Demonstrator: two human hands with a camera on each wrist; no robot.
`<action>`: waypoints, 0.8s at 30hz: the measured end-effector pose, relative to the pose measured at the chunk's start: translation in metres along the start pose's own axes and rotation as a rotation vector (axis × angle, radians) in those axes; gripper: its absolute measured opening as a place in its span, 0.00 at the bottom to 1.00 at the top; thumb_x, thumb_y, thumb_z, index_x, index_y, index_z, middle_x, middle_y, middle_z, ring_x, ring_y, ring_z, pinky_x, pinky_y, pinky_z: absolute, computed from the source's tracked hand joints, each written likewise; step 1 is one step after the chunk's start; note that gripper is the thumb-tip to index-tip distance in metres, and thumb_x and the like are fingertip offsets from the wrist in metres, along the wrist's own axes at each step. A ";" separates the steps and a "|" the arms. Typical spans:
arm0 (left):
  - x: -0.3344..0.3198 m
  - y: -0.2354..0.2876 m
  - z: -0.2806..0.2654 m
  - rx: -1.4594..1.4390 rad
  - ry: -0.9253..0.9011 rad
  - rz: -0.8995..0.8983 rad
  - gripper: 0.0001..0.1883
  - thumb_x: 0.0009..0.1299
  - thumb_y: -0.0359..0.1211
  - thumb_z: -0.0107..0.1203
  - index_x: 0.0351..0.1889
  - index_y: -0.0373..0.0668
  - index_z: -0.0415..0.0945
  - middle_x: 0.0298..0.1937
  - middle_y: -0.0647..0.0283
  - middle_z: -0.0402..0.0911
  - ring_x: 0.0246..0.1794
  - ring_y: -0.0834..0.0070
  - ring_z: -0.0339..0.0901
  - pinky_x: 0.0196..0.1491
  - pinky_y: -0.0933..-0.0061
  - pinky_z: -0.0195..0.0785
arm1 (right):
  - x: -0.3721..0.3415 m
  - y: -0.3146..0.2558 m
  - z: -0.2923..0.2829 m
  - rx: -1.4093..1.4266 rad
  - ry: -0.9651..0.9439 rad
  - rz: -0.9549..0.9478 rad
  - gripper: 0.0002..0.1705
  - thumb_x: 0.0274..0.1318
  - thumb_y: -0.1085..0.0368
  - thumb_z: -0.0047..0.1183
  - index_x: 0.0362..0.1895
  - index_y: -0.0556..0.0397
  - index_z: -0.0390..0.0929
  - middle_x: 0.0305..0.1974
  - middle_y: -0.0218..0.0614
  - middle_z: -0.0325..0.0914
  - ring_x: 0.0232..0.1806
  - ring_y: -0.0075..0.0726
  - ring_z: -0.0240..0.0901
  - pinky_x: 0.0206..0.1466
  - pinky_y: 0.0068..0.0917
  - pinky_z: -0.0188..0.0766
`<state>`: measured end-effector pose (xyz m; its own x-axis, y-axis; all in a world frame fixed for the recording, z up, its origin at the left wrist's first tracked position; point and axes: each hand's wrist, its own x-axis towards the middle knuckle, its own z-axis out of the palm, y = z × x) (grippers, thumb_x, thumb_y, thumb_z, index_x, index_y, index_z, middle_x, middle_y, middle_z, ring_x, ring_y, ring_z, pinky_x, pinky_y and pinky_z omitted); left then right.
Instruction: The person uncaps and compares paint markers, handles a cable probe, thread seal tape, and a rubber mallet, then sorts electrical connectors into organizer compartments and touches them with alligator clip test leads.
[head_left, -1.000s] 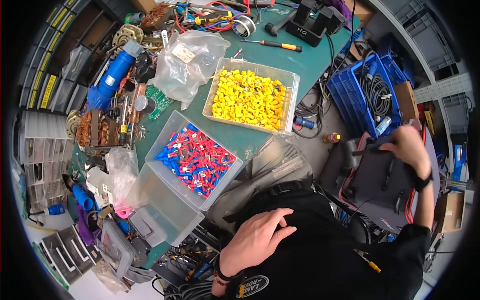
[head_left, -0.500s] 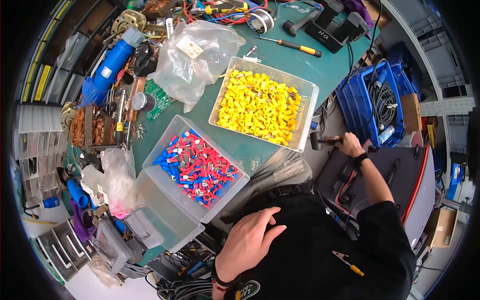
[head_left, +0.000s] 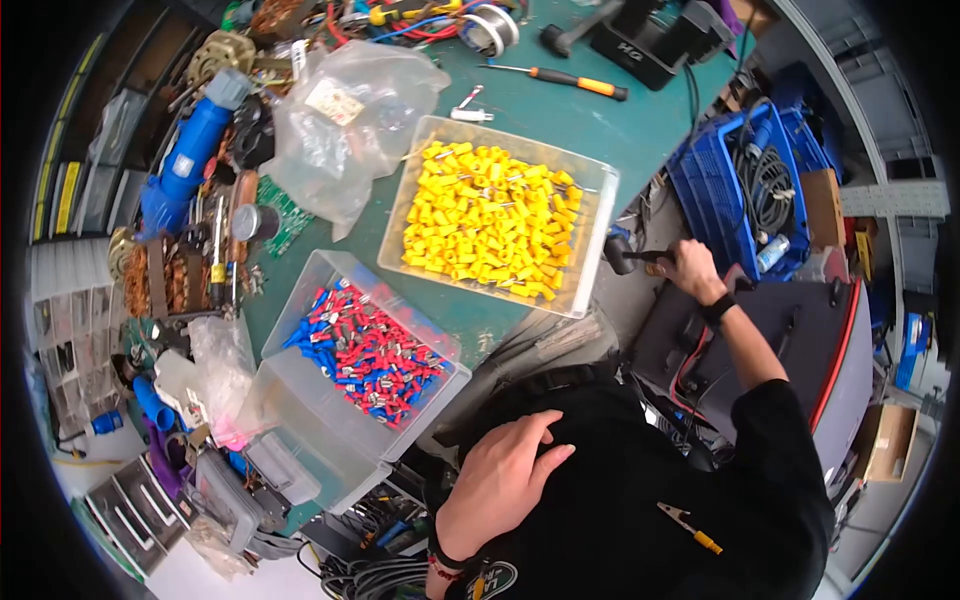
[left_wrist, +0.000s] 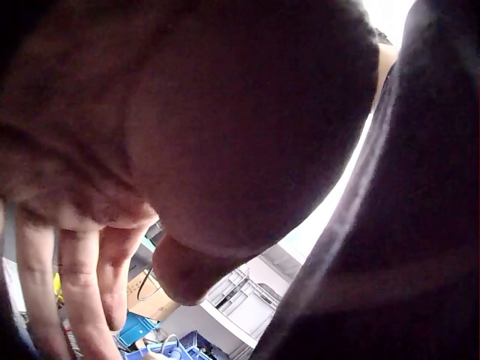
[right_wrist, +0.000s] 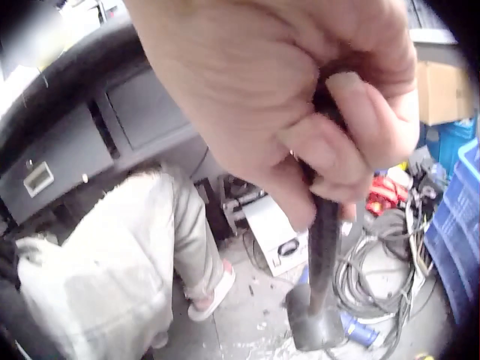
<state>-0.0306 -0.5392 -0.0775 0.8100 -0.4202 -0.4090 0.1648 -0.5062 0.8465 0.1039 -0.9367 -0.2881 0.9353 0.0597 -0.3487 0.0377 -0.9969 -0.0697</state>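
Fingers of our right hand [head_left: 692, 270] curl round and clamp the handle of a mallet [head_left: 620, 254], right of centre in the head view. Fingers of our left hand [head_left: 500, 475], at bottom centre, lie loosely extended with the thumb apart, in front of our black shirt [head_left: 630, 480].

From our right fingers the handle runs left to the mallet's dark head, which shows just right of the yellow caps' box; in the right wrist view it points down, its head above the grey floor [right_wrist: 259, 337] at lower centre. Right of our grip stands a blue crate [head_left: 708, 215] of cables [head_left: 768, 195], at upper right; below it in the frame is a dark panel [head_left: 760, 335] with red trim.

Farther out, the green bench [head_left: 640, 130] fills the upper middle. On it sit a clear box [head_left: 592, 235] of yellow caps [head_left: 490, 220] at centre and, lower left of it, another box [head_left: 430, 405] of red and blue terminals [head_left: 370, 350]. Toward the top lie a plastic bag [head_left: 360, 100], left, and a screwdriver [head_left: 580, 82], right, near a black stand [head_left: 645, 50].
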 end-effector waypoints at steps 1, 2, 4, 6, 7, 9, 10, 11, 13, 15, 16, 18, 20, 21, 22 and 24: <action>-0.003 -0.001 0.001 0.014 -0.015 -0.003 0.18 0.71 0.37 0.55 0.54 0.37 0.70 0.39 0.57 0.80 0.41 0.56 0.79 0.46 0.60 0.70 | 0.007 -0.003 0.009 0.061 -0.031 0.028 0.15 0.45 0.56 0.63 0.30 0.57 0.84 0.26 0.54 0.79 0.31 0.58 0.79 0.38 0.46 0.76; -0.005 -0.001 0.002 0.014 -0.008 -0.013 0.18 0.71 0.37 0.55 0.54 0.37 0.70 0.39 0.57 0.80 0.41 0.56 0.79 0.46 0.60 0.70 | 0.011 -0.002 0.017 0.122 -0.061 0.065 0.16 0.44 0.56 0.63 0.30 0.57 0.84 0.26 0.55 0.79 0.31 0.58 0.79 0.37 0.46 0.76; -0.005 -0.002 0.001 0.017 -0.017 -0.030 0.18 0.72 0.37 0.54 0.54 0.37 0.70 0.40 0.56 0.80 0.42 0.55 0.78 0.46 0.60 0.70 | 0.014 -0.003 0.009 0.117 -0.080 0.075 0.16 0.44 0.56 0.63 0.29 0.58 0.84 0.26 0.55 0.79 0.30 0.58 0.79 0.38 0.46 0.76; -0.002 0.000 0.000 0.024 -0.004 -0.022 0.18 0.72 0.37 0.54 0.55 0.37 0.69 0.40 0.56 0.80 0.42 0.55 0.78 0.46 0.60 0.70 | 0.004 -0.015 -0.036 0.087 -0.069 0.085 0.16 0.44 0.56 0.63 0.27 0.60 0.83 0.24 0.55 0.78 0.30 0.59 0.79 0.38 0.45 0.76; -0.002 0.001 0.001 0.031 0.009 -0.018 0.18 0.72 0.37 0.54 0.55 0.37 0.69 0.40 0.55 0.80 0.42 0.55 0.78 0.47 0.60 0.70 | -0.004 -0.015 -0.059 0.080 -0.044 0.039 0.17 0.43 0.57 0.64 0.26 0.60 0.83 0.24 0.55 0.78 0.30 0.59 0.79 0.38 0.45 0.76; 0.001 0.003 0.000 0.027 -0.001 -0.013 0.19 0.72 0.37 0.54 0.55 0.37 0.69 0.39 0.55 0.80 0.43 0.55 0.78 0.47 0.60 0.70 | -0.031 -0.021 -0.116 0.042 -0.009 0.058 0.16 0.42 0.59 0.65 0.25 0.61 0.82 0.26 0.54 0.79 0.30 0.57 0.78 0.37 0.44 0.75; 0.002 0.004 0.000 0.020 -0.005 -0.009 0.19 0.71 0.37 0.54 0.56 0.37 0.68 0.39 0.55 0.80 0.43 0.55 0.78 0.47 0.60 0.70 | -0.050 -0.034 -0.152 0.101 0.066 0.087 0.15 0.42 0.59 0.66 0.26 0.60 0.82 0.26 0.51 0.80 0.31 0.56 0.79 0.37 0.41 0.75; 0.003 0.005 0.000 0.020 -0.015 -0.008 0.19 0.71 0.37 0.54 0.56 0.37 0.68 0.39 0.55 0.80 0.43 0.55 0.78 0.47 0.60 0.70 | -0.065 -0.033 -0.168 0.146 0.219 0.104 0.18 0.40 0.59 0.69 0.32 0.58 0.82 0.24 0.48 0.79 0.30 0.53 0.79 0.36 0.38 0.75; 0.005 0.004 0.002 0.007 -0.018 -0.026 0.18 0.71 0.37 0.55 0.55 0.38 0.69 0.40 0.56 0.80 0.43 0.55 0.78 0.48 0.60 0.70 | -0.075 -0.049 -0.180 0.327 0.489 0.202 0.22 0.40 0.59 0.72 0.40 0.53 0.81 0.29 0.38 0.80 0.33 0.41 0.78 0.41 0.32 0.73; 0.007 0.001 0.002 -0.007 -0.037 -0.011 0.18 0.71 0.37 0.55 0.55 0.38 0.69 0.40 0.56 0.80 0.43 0.56 0.78 0.48 0.60 0.70 | -0.058 -0.044 -0.123 0.554 0.771 0.076 0.18 0.45 0.59 0.70 0.40 0.52 0.80 0.35 0.29 0.79 0.38 0.31 0.75 0.45 0.27 0.69; 0.008 0.000 0.005 -0.023 -0.049 -0.001 0.18 0.71 0.37 0.55 0.54 0.38 0.70 0.40 0.56 0.80 0.43 0.56 0.78 0.47 0.60 0.70 | -0.036 -0.034 -0.078 0.948 0.504 0.197 0.15 0.49 0.59 0.69 0.33 0.54 0.79 0.28 0.27 0.75 0.33 0.28 0.73 0.42 0.24 0.67; 0.006 0.000 0.008 0.025 -0.067 0.005 0.18 0.71 0.37 0.56 0.54 0.38 0.70 0.40 0.56 0.80 0.43 0.56 0.78 0.47 0.60 0.70 | 0.020 -0.020 0.034 1.573 0.668 0.421 0.15 0.54 0.63 0.63 0.21 0.50 0.72 0.16 0.22 0.66 0.18 0.20 0.63 0.24 0.21 0.57; 0.003 0.000 0.005 0.088 -0.052 0.005 0.19 0.70 0.38 0.56 0.54 0.38 0.70 0.40 0.56 0.80 0.43 0.56 0.78 0.47 0.60 0.70 | 0.056 -0.014 0.098 1.531 1.011 0.687 0.13 0.52 0.65 0.62 0.21 0.50 0.72 0.14 0.22 0.62 0.12 0.21 0.57 0.17 0.23 0.53; -0.001 0.000 0.005 0.103 -0.050 -0.010 0.19 0.70 0.38 0.56 0.54 0.38 0.70 0.39 0.57 0.80 0.43 0.56 0.78 0.46 0.61 0.70 | 0.057 -0.012 0.095 1.566 1.041 0.708 0.12 0.51 0.65 0.62 0.21 0.50 0.72 0.14 0.22 0.62 0.13 0.21 0.58 0.17 0.24 0.54; -0.003 0.001 0.004 0.114 -0.054 -0.026 0.19 0.70 0.38 0.56 0.54 0.38 0.70 0.39 0.57 0.80 0.43 0.56 0.78 0.46 0.61 0.71 | 0.053 -0.008 0.091 1.595 1.070 0.735 0.11 0.51 0.66 0.62 0.21 0.51 0.73 0.14 0.23 0.63 0.13 0.21 0.59 0.17 0.24 0.55; -0.002 0.002 0.002 0.072 -0.058 -0.058 0.19 0.70 0.37 0.56 0.54 0.38 0.70 0.39 0.57 0.80 0.42 0.56 0.78 0.46 0.61 0.71 | 0.035 -0.005 0.046 1.515 1.060 0.694 0.11 0.51 0.66 0.61 0.21 0.51 0.73 0.14 0.22 0.62 0.13 0.21 0.60 0.17 0.24 0.56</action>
<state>-0.0330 -0.5413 -0.0758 0.7658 -0.4306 -0.4776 0.1680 -0.5829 0.7950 0.1205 -0.9271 -0.3434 0.4743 -0.8745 -0.1010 -0.1062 0.0571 -0.9927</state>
